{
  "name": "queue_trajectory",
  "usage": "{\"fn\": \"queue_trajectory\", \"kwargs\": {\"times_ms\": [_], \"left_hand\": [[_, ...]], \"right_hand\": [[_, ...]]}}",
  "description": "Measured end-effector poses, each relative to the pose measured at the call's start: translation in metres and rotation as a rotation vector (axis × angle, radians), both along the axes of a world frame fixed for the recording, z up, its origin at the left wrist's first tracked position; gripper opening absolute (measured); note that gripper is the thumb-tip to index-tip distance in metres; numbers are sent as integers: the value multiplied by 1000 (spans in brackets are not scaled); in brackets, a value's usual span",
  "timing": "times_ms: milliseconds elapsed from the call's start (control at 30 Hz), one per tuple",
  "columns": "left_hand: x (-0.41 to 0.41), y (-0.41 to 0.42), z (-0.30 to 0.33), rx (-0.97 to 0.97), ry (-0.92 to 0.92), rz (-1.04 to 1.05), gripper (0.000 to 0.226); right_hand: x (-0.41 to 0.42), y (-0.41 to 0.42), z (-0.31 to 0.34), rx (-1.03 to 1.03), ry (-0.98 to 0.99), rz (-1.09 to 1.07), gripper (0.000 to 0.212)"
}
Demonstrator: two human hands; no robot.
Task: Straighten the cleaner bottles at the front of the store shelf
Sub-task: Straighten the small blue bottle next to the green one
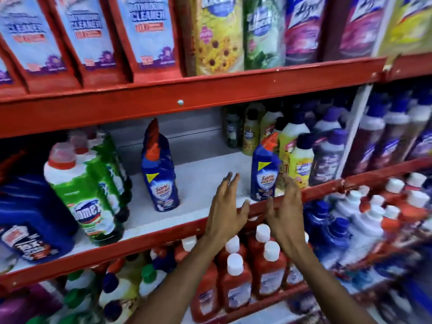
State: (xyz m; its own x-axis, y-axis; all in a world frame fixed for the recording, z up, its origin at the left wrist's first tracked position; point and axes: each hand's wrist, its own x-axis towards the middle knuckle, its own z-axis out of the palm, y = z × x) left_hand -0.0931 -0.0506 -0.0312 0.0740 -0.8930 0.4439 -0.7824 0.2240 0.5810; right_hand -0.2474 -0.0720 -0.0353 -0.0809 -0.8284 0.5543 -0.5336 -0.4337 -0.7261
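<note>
A: What's nearest?

B: Both hands, raised before the red shelf edge [163,230]. The left hand [225,206] has its fingers [230,181] spread and holds nothing; the right hand [286,206] is likewise empty, fingers loosely apart, just beside the right blue bottle [264,169].

A: How many blue bottles?

B: Two up front, both upright with orange nozzles angled up and to the right. The left blue bottle [159,178] stands well apart, farther back on the shelf.
</note>
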Motion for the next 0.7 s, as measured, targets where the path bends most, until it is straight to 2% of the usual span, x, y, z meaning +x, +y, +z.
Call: {"fn": "queue_trajectory", "kwargs": {"times_ms": [133,233,367,500,700], "left_hand": [[-23,-31,11,107,252,12,60],[-28,-40,15,112,363,9,46],[-17,-27,14,17,402,55,30],[18,14,16,-90,443,123,31],[87,79,19,-216,379,352,32]], "right_hand": [[-15,-27,12,48,24,151,52],[-18,-37,16,142,-20,176,40],[-9,-35,19,157,-68,192,34],[31,-7,27,125,-119,302,34],[120,30,32,94,-134,492,34]]}}
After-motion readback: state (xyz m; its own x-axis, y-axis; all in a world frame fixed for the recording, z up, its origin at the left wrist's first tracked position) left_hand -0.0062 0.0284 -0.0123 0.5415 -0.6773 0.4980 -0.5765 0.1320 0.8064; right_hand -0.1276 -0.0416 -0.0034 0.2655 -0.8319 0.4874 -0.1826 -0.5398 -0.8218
